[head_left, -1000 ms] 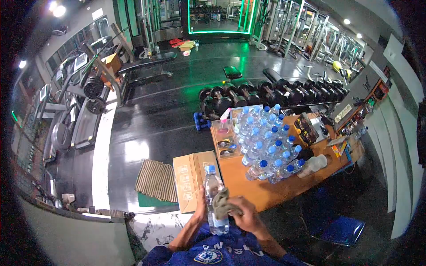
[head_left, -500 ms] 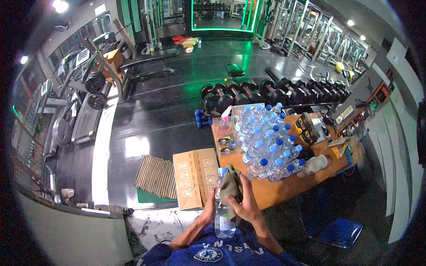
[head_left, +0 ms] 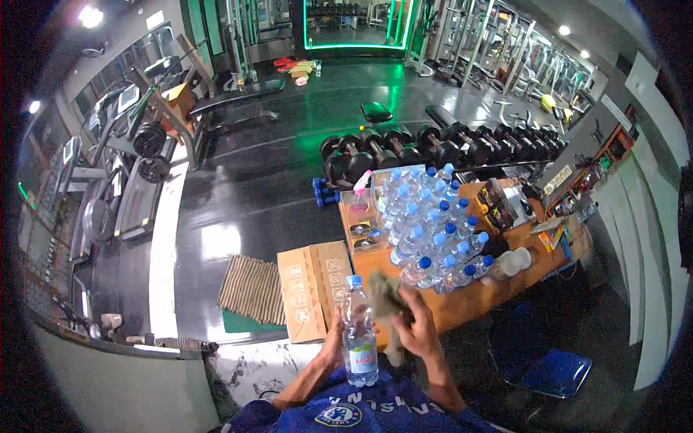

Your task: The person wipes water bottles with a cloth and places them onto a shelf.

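Note:
My left hand [head_left: 334, 342] is wrapped round the side of a clear plastic bottle [head_left: 359, 332] with a light blue cap, held upright in front of my chest. The bottle's label faces me. Just to its right, my right hand [head_left: 419, 325] grips a grey-green cloth [head_left: 388, 297], which is blurred and hangs down below the fingers. A gap shows between the cloth and the upper part of the bottle. Many capped bottles [head_left: 439, 234] stand in a group on the wooden table [head_left: 462, 314] beyond my right hand.
A cardboard box [head_left: 303, 289] stands left of the table, beside a striped mat [head_left: 253, 290]. On the table are a clear organiser [head_left: 364, 231] and a white shaker [head_left: 514, 261]. A blue chair [head_left: 556, 372] is at right. Dumbbells [head_left: 440, 148] line a rack behind.
The cloth was against the bottle and has moved right, away from it, with my right hand. The bottle has tilted little and its label now faces me more fully.

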Tool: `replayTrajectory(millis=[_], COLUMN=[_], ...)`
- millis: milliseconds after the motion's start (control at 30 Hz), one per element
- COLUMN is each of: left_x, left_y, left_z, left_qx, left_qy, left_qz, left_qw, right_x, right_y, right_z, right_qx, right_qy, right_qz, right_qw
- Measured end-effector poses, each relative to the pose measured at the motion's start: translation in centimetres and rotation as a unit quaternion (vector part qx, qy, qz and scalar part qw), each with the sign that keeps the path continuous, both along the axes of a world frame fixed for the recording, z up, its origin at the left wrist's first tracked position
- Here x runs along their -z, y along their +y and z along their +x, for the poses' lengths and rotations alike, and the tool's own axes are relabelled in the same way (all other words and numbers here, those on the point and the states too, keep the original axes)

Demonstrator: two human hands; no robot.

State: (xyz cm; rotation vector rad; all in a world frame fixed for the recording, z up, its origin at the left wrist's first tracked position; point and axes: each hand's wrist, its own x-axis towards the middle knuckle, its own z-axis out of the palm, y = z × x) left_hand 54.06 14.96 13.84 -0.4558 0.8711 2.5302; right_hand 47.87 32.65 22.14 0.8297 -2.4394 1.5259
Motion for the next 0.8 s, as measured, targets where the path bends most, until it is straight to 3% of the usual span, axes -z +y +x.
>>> replayTrajectory(millis=[33, 133, 300, 400, 433, 533, 600, 667, 700, 733, 800], left_x=[0.4, 0.0, 2.6, -1.1, -0.7, -2.7, -1.4, -1.7, -3.1, -3.1, -2.7], left_y=[0.0, 0.8, -0.8, -1.5, -1.2, -0.6, -0.2, 0.4, 0.8, 0.8, 0.6], left_z=[-0.3, -0.5, -0.7, -0.8, -0.8, -0.3, 0.0, -0.3, -0.5, -0.6, -0.4], left_qx=[0.024, -0.027, -0.066, -0.045, -0.046, -0.016, -0.007, 0.001, -0.014, -0.025, -0.05], left_qy=[0.031, -0.017, -0.019, -0.021, -0.044, -0.001, -0.013, -0.043, -0.008, -0.013, -0.029], left_qz=[0.0, -0.029, 0.057, 0.053, -0.01, -0.058, -0.023, -0.036, -0.095, -0.104, -0.121], left_qw=[0.999, 0.999, 0.996, 0.997, 0.998, 0.998, 1.0, 0.998, 0.995, 0.994, 0.991], right_x=[-0.4, -0.8, -1.1, -2.3, -3.7, -3.1, -1.8, -1.9, -2.6, -1.8, -1.8], right_y=[-1.2, -3.2, -3.1, -1.7, -1.0, -0.4, -1.7, -3.5, -3.9, -4.2, -4.2], right_z=[-0.3, -0.3, 2.5, 3.7, 3.5, 1.7, 0.6, -0.3, 0.3, 1.1, 3.1], right_qx=[0.051, -0.011, -0.063, -0.145, -0.162, -0.085, 0.051, 0.088, 0.045, 0.073, 0.052], right_qy=[0.005, 0.019, 0.006, 0.005, -0.052, -0.032, 0.024, 0.07, 0.055, 0.092, 0.034], right_qz=[-0.021, 0.151, 0.178, 0.182, 0.219, 0.052, -0.014, 0.026, 0.106, 0.165, 0.161], right_qw=[0.998, 0.988, 0.982, 0.973, 0.961, 0.995, 0.998, 0.993, 0.992, 0.979, 0.985])
